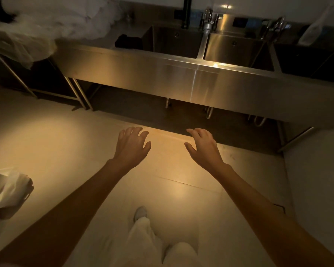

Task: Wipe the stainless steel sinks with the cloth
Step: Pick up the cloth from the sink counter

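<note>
Both hands hang in mid-air above the pale floor [56, 141], holding and touching nothing. The left hand [131, 145] has its fingers spread and lightly bent; the right hand [202, 145] likewise, thumb held out. Ahead stand the stainless steel sinks [181, 72], three basins side by side with taps [208, 18] behind. A dark cloth [128, 41] lies on the drainboard just left of the leftmost basin. No writing is legible anywhere.
</note>
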